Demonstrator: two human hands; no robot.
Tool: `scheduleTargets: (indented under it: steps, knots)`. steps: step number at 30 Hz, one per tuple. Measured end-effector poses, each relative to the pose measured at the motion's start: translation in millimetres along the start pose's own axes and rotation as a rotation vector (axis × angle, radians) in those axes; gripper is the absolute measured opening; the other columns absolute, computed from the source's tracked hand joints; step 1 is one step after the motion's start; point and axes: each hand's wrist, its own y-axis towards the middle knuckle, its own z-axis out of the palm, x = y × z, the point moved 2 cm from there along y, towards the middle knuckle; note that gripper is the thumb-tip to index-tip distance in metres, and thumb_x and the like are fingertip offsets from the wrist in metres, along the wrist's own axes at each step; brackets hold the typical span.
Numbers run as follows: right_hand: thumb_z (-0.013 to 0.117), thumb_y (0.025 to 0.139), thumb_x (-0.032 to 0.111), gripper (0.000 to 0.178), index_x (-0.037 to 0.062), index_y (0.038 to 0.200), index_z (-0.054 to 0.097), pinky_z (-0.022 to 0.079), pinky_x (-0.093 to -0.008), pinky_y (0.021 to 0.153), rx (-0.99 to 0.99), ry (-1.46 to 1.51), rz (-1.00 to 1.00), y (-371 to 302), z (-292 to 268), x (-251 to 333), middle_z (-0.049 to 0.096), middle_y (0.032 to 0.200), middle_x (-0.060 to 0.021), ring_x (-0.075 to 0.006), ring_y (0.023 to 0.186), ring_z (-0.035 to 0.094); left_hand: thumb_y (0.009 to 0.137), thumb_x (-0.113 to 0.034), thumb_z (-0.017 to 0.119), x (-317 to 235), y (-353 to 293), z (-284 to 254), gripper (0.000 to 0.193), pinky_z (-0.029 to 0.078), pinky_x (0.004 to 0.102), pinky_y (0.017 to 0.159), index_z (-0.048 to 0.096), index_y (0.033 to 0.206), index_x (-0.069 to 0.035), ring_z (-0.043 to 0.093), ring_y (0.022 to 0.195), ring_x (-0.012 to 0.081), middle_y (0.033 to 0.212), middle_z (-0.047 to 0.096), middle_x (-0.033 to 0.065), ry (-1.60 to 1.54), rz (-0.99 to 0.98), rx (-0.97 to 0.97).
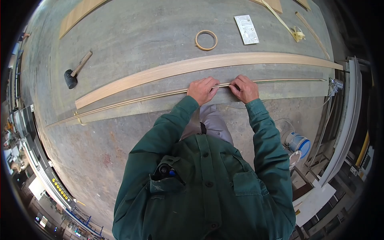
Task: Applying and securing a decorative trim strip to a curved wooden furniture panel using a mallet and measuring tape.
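Note:
A thin, long wooden strip (140,99), or several laid close together, runs from left to right along the near edge of the grey worktable (136,44). My left hand (203,90) is closed on it in front of my body, thumb and fingers pinched together. A short way to the right, my right hand (244,89) pinches the same strip. Between the hands a short stretch of it shows. Just beyond lies a wider pale wooden board (180,66), apart from both hands.
A roll of tape (206,49), a silver-white flat packet (247,30) and a yellowish band (297,34) lie farther back. At the left rests a black-headed mallet (71,79). Wooden panels (80,17) occupy the far side. A bucket (298,145) stands at the right, below the table.

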Motion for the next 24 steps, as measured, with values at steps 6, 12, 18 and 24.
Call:
scheduleTargets:
  steps: [6,12,18,24]
  knots:
    - [0.073,0.078,0.02,0.015,0.0103,0.08,0.062,0.049,-0.0399,0.061,-0.009,-0.111,-0.146,14.4,-0.6,11.0,0.057,0.082,-0.0058,-0.0265,0.077,0.059,0.083,-0.02,0.072,6.6,-5.2,-11.7,0.02,0.053,0.0391,0.062,0.065,0.1,-0.013,0.066,0.075,0.0272,0.09,0.067,0.0041,-0.01,-0.051,-0.015]
    - [0.076,0.077,0.025,0.019,0.0121,0.081,0.063,0.047,-0.0423,0.062,0.017,-0.276,-0.213,-11.1,19.7,-1.2,0.059,0.083,-0.0077,-0.0288,0.076,0.059,0.088,-0.025,0.06,26.5,-37.1,37.0,0.023,0.054,0.0452,0.07,0.064,0.106,-0.012,0.065,0.092,0.03,0.105,0.064,0.0104,0.081,-0.038,0.128]
    - [0.076,0.066,0.017,0.019,0.0114,0.073,0.059,0.046,-0.0428,0.06,-0.055,-0.186,-0.24,-15.8,18.3,-1.6,0.056,0.078,-0.0076,-0.0292,0.073,0.058,0.086,-0.025,0.064,2.9,-27.0,14.9,0.021,0.053,0.0407,0.069,0.059,0.103,-0.013,0.061,0.09,0.0261,0.097,0.053,0.007,0.108,0.109,0.079]
    - [0.075,0.063,0.015,0.017,0.0119,0.07,0.059,0.043,-0.0424,0.058,-0.094,-0.164,-0.303,-13.0,22.4,-15.5,0.055,0.074,-0.0074,-0.0288,0.07,0.057,0.089,-0.023,0.064,-3.4,-20.9,18.8,0.016,0.053,0.0377,0.065,0.063,0.1,-0.011,0.064,0.083,0.0233,0.096,0.056,0.0049,0.181,0.093,0.027]
